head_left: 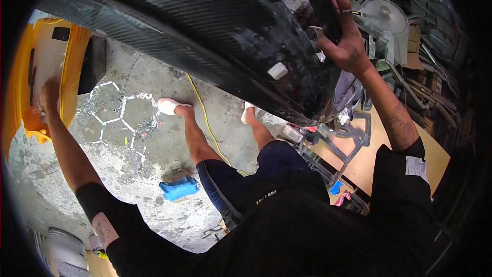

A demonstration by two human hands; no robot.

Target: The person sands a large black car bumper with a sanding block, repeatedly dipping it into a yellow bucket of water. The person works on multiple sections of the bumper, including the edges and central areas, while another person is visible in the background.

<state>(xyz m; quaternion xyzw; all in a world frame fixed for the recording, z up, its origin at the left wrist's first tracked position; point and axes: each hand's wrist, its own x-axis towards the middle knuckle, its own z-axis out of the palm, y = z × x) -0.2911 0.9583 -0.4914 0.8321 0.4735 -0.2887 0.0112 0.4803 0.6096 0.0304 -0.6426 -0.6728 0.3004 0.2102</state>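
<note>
Black panel (205, 25) flanks the bar (320, 0) inside the right grip (349, 45).

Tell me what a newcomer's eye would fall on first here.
Probably the large, dark striped panel slanting across the top. Next, likely the bright yellow shell at far left, then the white hexagon outlines on the grey floor, left of centre.

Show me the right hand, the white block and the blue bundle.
Right hand (350, 49), head view: middle of the hand.
White block (278, 71), head view: top face.
Blue bundle (179, 189), head view: blue upper surface.
</note>
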